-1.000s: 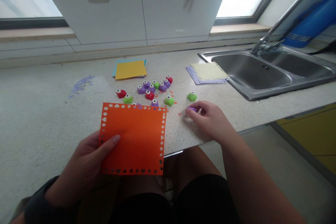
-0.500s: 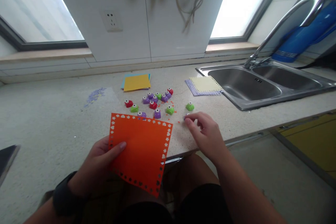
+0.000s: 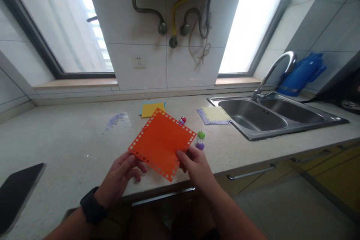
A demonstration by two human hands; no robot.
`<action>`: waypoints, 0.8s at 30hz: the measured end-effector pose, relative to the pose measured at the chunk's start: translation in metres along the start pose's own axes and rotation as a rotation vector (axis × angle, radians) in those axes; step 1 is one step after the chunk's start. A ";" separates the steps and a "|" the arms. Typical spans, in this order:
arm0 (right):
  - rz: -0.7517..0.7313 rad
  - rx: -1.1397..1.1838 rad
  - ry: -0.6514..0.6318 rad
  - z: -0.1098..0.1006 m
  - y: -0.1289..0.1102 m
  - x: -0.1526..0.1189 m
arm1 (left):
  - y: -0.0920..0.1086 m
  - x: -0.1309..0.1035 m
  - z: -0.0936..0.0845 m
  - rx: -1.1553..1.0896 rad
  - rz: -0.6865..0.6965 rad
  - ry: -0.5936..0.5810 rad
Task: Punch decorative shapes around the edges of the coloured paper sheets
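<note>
A square sheet of orange paper (image 3: 160,142), with flower- and heart-shaped holes punched along its edges, is held tilted above the counter's front. My right hand (image 3: 195,163) pinches its right edge, thumb on top. At the left corner my left hand (image 3: 120,174) has its thumb against the edge, with the other fingers curled below. Just beyond my right hand, a purple craft punch (image 3: 200,145) and a green craft punch (image 3: 201,134) stand on the counter. A red punch (image 3: 183,119) and purple ones peek out behind the sheet, which hides the others.
Yellow and blue paper (image 3: 152,110) lies at the back of the counter. Cream and lilac punched sheets (image 3: 215,114) are stacked beside the steel sink (image 3: 253,116). A dark flat object (image 3: 21,195) sits at the left, and a blue thermos jug (image 3: 300,75) behind the sink.
My right hand has let go of the purple punch and taken the sheet's right edge. The sheet has turned and moved up over the punches. The view has tilted upward.
</note>
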State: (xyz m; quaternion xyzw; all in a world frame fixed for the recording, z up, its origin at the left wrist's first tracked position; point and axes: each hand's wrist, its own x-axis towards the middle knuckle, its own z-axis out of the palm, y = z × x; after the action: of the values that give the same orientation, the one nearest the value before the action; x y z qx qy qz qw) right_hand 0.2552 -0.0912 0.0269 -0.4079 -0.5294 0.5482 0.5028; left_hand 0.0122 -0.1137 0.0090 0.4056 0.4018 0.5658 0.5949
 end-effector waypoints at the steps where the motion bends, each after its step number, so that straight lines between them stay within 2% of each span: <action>1: -0.026 0.042 0.049 0.002 -0.001 0.007 | -0.001 0.001 -0.001 0.000 -0.008 -0.015; 6: -0.150 0.230 0.188 0.014 -0.003 0.046 | -0.001 0.003 0.000 0.081 -0.067 -0.074; 12: -0.182 0.440 0.276 0.028 -0.017 0.090 | -0.005 0.005 0.001 0.210 -0.074 -0.104; 19: -0.239 0.570 0.322 0.038 -0.036 0.133 | -0.013 0.010 -0.003 0.249 -0.067 -0.140; 24: -0.229 0.679 0.312 0.045 -0.046 0.151 | -0.015 0.012 -0.003 0.251 -0.074 -0.140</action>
State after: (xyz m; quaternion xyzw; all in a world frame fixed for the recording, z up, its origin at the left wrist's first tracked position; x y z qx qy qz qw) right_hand 0.1924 0.0471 0.0898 -0.2351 -0.2774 0.5640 0.7415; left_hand 0.0151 -0.1023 -0.0058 0.5002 0.4416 0.4592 0.5865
